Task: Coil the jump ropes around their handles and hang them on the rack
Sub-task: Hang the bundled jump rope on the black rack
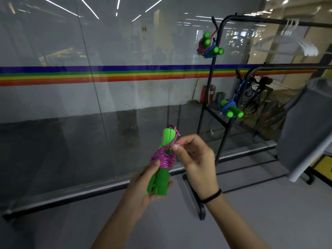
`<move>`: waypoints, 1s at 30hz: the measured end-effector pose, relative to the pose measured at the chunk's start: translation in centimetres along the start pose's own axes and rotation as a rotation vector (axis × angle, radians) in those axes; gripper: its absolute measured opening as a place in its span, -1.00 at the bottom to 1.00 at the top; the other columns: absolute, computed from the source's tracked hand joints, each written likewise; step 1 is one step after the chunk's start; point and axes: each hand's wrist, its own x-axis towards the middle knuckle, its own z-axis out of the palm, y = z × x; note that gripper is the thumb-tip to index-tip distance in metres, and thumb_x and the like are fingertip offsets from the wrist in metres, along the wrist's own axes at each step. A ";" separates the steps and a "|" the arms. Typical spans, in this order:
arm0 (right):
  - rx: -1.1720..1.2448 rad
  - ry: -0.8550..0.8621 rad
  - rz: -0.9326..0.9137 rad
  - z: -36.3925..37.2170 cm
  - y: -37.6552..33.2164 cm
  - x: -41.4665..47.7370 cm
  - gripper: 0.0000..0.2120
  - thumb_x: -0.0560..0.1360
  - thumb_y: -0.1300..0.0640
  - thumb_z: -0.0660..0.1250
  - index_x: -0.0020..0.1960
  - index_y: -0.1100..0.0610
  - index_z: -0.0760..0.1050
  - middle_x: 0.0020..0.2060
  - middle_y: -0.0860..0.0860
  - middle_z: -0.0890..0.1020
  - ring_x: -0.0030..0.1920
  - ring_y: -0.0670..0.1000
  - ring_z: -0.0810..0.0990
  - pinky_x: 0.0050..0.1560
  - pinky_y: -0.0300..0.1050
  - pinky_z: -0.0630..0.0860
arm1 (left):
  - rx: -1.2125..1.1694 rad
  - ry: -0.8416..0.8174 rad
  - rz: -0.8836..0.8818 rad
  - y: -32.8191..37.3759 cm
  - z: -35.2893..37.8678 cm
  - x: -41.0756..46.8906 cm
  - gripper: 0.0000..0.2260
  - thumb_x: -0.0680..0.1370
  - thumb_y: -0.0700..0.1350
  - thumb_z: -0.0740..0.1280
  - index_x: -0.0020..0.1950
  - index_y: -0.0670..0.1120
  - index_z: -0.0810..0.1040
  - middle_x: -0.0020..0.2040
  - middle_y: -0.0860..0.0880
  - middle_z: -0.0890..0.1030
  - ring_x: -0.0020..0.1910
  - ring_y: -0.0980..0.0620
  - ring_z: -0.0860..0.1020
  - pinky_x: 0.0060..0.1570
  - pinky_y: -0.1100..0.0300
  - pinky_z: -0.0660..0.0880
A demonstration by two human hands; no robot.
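Note:
My left hand (143, 189) grips the lower end of two green jump rope handles (159, 182) held upright together. A pink rope (163, 159) is wound in several turns around their middle. My right hand (194, 159) pinches a loop of that pink rope beside the handles' top. The black rack (213, 72) stands to the right. On its upper left hook hang a pink coiled rope (203, 44) and a blue coiled rope (212, 51), both with green handles. Lower down hangs another blue coiled rope (230, 108).
A glass wall with a rainbow stripe (107, 74) runs across in front of me. White hangers (291, 42) hang on the rack's top bar. A grey table edge (309, 141) sits at the right. The rack's black foot (201, 209) lies on the grey floor.

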 end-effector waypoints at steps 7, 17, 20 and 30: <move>-0.053 -0.001 0.030 -1.0 0.5 0.0 -0.92 0.42 0.24 0.40 -0.17 0.21 0.51 -0.25 0.18 0.62 -0.22 0.05 0.61 -0.24 -0.21 0.53 | 0.317 0.028 0.101 -1.5 1.7 1.9 -0.82 0.31 -0.18 0.52 -0.12 -0.10 0.64 -0.39 0.03 0.63 -0.45 0.17 0.56 -0.49 0.33 0.45; -0.205 0.079 0.050 -6.0 1.7 4.2 -0.88 0.39 0.18 0.43 -0.19 0.21 0.53 -0.27 0.13 0.65 -0.24 0.04 0.64 -0.17 -0.03 0.59 | 0.429 -0.117 0.124 -2.4 6.4 8.1 -0.51 0.00 0.09 0.60 -0.14 -0.04 0.67 -0.27 0.01 0.71 -0.23 0.03 0.66 -0.12 0.12 0.56; -0.213 0.112 0.011 -8.2 2.7 6.7 -0.90 0.40 0.20 0.42 -0.19 0.22 0.53 -0.28 0.13 0.65 -0.26 0.09 0.63 -0.20 0.00 0.57 | 0.414 -0.183 0.112 -2.0 8.9 10.7 -0.51 0.05 0.07 0.60 -0.08 -0.07 0.66 -0.26 0.01 0.71 -0.24 0.06 0.65 -0.13 0.14 0.55; -0.288 0.188 0.010 -14.8 7.7 16.8 -0.90 0.40 0.19 0.43 -0.25 0.11 0.53 -0.34 0.10 0.62 -0.31 0.04 0.60 -0.23 -0.02 0.57 | 0.389 -0.276 0.316 1.1 17.6 18.4 -0.78 0.37 -0.01 0.49 -0.12 -0.08 0.54 -0.20 -0.07 0.66 -0.25 0.10 0.63 -0.15 0.13 0.53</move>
